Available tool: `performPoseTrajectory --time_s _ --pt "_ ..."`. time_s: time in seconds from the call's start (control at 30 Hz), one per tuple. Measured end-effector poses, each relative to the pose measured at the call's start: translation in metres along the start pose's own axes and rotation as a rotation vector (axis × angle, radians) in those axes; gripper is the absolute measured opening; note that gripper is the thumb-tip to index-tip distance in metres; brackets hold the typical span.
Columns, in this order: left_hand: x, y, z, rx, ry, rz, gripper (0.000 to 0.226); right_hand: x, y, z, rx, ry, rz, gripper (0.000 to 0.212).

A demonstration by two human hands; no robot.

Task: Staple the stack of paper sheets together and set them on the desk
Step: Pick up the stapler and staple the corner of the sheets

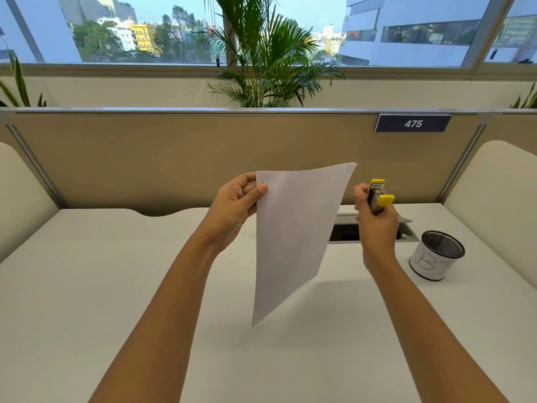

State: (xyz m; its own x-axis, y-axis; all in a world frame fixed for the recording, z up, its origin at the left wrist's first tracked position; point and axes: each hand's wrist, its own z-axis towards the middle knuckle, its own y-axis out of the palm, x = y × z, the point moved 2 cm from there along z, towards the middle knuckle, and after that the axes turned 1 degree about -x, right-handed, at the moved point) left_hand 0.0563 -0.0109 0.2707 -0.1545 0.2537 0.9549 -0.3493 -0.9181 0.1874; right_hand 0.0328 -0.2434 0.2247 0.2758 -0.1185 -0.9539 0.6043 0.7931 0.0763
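Stapler (384, 199) btm hidden in right hand (377, 229); cable slot (344, 232) partly behind paper stack (296, 234); cup label (427, 264) wraps out of sight.

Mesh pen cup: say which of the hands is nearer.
Right. The right hand, gripping the stapler, is up-left of the pen cup; the left hand holds the paper farther left.

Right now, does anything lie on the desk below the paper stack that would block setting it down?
Nothing visible does. The paper stack, pinched by the left hand, hangs over bare desk; the mesh cup stands off to the right.
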Motion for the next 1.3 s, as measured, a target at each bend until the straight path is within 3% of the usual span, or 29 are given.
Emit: performPoseTrajectory --time_s 0.07,0.23,0.33,0.53,0.87,1.03,1.2,1.3 --pt "0.002 0.000 0.000 -0.012 0.007 0.007 0.019 -0.003 -0.006 0.005 -0.015 0.001 0.012 0.009" --pt "0.006 0.000 0.001 -0.033 0.026 -0.004 0.019 -0.011 -0.011 0.008 -0.078 0.014 0.083 0.017" --pt "0.008 -0.001 0.000 -0.037 0.032 0.004 0.019 -0.016 -0.013 0.008 -0.113 0.062 0.124 0.004" --pt "0.007 -0.006 0.000 0.002 0.044 0.003 0.019 -0.024 -0.020 0.001 -0.136 0.069 0.145 0.011" --pt "-0.001 -0.017 0.003 0.272 0.062 0.065 0.019 -0.041 -0.025 -0.017 -0.179 0.042 0.203 0.010" --pt "-0.009 -0.016 0.000 0.269 -0.020 0.056 0.012 -0.034 -0.025 -0.019 -0.182 0.207 0.281 0.010" --pt "-0.016 -0.018 -0.003 0.314 -0.068 0.144 0.018 -0.019 -0.026 -0.024 -0.210 0.321 0.146 0.020" --pt "-0.019 -0.018 -0.004 0.341 -0.088 0.188 0.019 -0.018 -0.029 -0.026 -0.141 0.321 0.078 0.021"
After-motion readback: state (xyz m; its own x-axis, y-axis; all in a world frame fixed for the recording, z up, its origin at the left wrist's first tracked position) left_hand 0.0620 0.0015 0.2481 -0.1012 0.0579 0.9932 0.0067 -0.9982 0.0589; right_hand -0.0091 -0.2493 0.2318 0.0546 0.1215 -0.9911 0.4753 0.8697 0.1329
